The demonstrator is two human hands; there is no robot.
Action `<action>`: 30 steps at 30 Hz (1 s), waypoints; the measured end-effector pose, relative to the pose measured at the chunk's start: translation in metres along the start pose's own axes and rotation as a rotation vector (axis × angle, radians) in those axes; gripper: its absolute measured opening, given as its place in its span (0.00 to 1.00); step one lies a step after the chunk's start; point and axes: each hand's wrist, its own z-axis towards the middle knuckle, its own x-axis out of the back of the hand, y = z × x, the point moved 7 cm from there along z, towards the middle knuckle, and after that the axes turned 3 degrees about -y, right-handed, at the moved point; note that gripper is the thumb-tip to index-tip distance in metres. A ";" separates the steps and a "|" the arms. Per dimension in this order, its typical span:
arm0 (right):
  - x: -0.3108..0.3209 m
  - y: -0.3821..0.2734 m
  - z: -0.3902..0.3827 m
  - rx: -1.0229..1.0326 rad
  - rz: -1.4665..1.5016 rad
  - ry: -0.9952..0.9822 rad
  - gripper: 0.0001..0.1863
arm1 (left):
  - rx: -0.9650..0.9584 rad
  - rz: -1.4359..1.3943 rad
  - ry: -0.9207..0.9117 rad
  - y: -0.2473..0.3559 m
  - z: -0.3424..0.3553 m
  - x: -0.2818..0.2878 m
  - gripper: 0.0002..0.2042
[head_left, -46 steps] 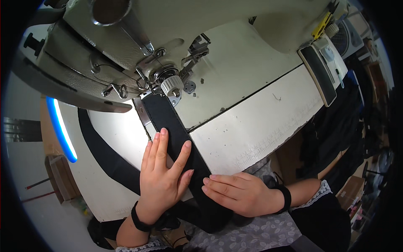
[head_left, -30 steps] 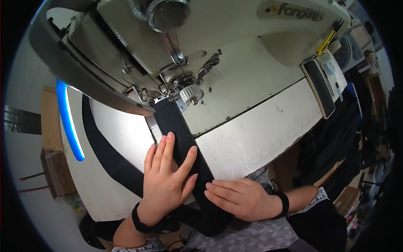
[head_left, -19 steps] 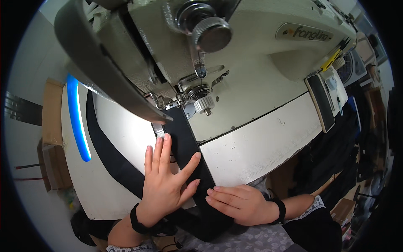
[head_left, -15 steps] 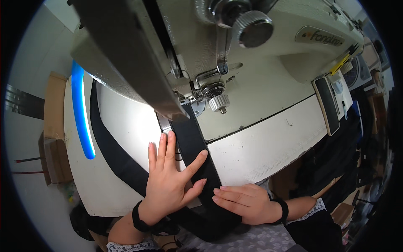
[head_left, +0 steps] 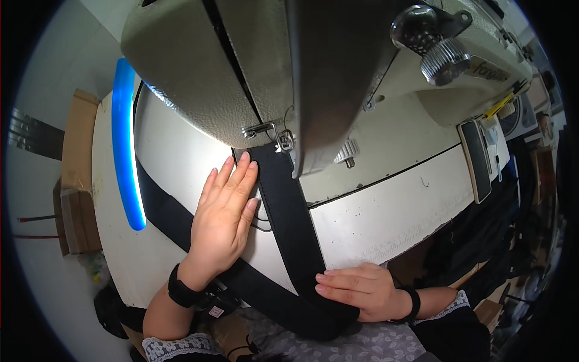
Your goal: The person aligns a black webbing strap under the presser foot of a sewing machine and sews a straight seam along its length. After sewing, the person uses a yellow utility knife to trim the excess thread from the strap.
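A long black fabric strip (head_left: 286,217) runs from beneath the sewing machine head (head_left: 199,66) toward me and loops back along the left of the white table (head_left: 380,211). My left hand (head_left: 223,214) lies with straight fingers beside the strip, fingertips at its left edge just short of the needle area. My right hand (head_left: 362,289) rests straight fingers on the strip's lower part near the table edge; its thumb is hidden. A grey metal part (head_left: 325,78) hides much of the needle area.
A lit blue-edged strip (head_left: 123,145) stands at the left, cardboard (head_left: 78,157) beyond it. A phone (head_left: 475,163) and yellow tool (head_left: 497,108) sit at the right by a fan (head_left: 523,117). Dark fabric (head_left: 458,241) hangs beyond the table edge.
My left hand has moved up and left toward the needle, its fingers closer together, uncovering more strip. The view has shifted, so the machine head appears larger and the metal part farther right.
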 end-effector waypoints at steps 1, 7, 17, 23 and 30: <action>0.000 0.000 0.000 0.005 -0.014 -0.002 0.31 | 0.003 -0.003 0.000 -0.001 0.000 0.000 0.24; -0.001 -0.004 -0.001 0.010 -0.085 -0.039 0.30 | -0.068 -0.017 0.047 0.003 -0.002 0.000 0.22; 0.001 -0.010 0.000 0.010 -0.160 -0.053 0.28 | -0.222 0.015 0.057 0.041 -0.014 -0.005 0.24; 0.001 -0.012 -0.001 0.017 -0.173 -0.055 0.28 | -0.236 0.115 0.068 0.055 -0.018 -0.008 0.26; -0.002 -0.011 -0.003 0.037 -0.231 -0.025 0.27 | -0.217 0.132 0.019 0.063 -0.021 -0.016 0.31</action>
